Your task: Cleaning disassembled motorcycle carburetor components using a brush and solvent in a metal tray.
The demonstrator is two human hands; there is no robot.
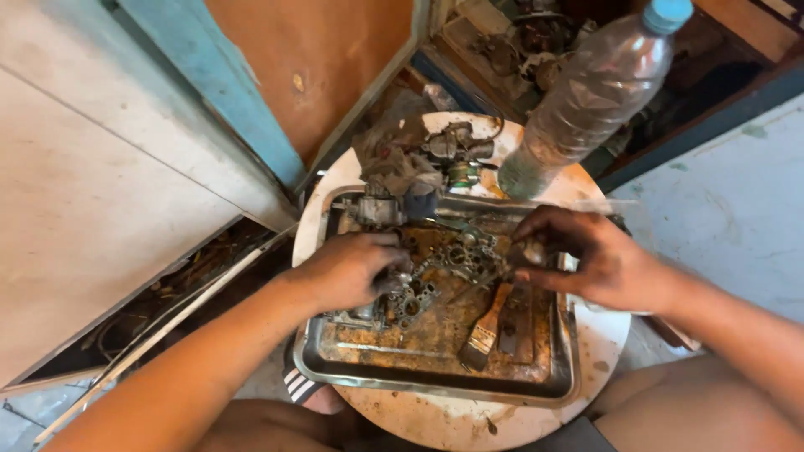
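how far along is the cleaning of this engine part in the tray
Done: the metal part is stripped and lying in the grimy metal tray, with another assembly set aside on a rag. In hand: left hand steadies the part, right hand pinches a small piece. Left: the part looks dirty; the brush lies unused.

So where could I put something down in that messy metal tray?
The tray's near strip, between the brush and the front rim, lies bare though grimy. The round table's right edge is also free. The tray's middle is crowded: the left hand and right hand grip the metal engine part. Behind, a rag and plastic bottle fill the space.
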